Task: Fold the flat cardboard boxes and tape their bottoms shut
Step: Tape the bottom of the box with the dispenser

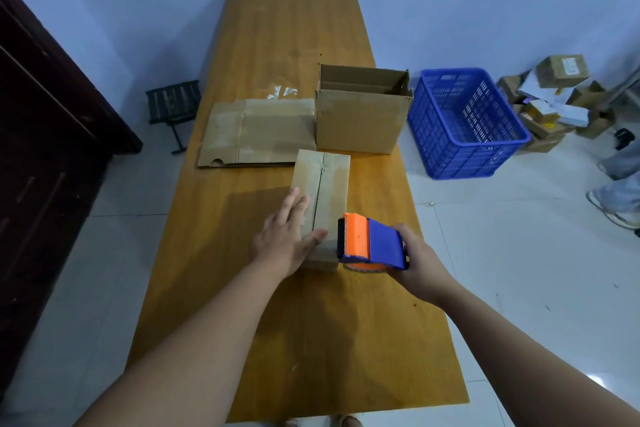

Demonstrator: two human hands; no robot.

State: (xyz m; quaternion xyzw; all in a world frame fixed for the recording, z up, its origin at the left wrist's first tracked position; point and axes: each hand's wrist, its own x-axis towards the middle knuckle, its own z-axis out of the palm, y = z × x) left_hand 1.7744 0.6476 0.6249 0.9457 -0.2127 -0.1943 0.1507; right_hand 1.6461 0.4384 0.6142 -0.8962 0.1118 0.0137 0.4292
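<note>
Our left hand presses flat on the box mid-table, right hand gripping the tape gun at its near edge. If that palm slips, the flaps probably spring open and our tape goes on crooked.

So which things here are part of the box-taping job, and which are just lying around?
In the job:
small box, left hand flat on it
tape dispenser, held in right hand
flat cardboard
open box

Lying about:
blue crate
parcel pile
black stand
</note>
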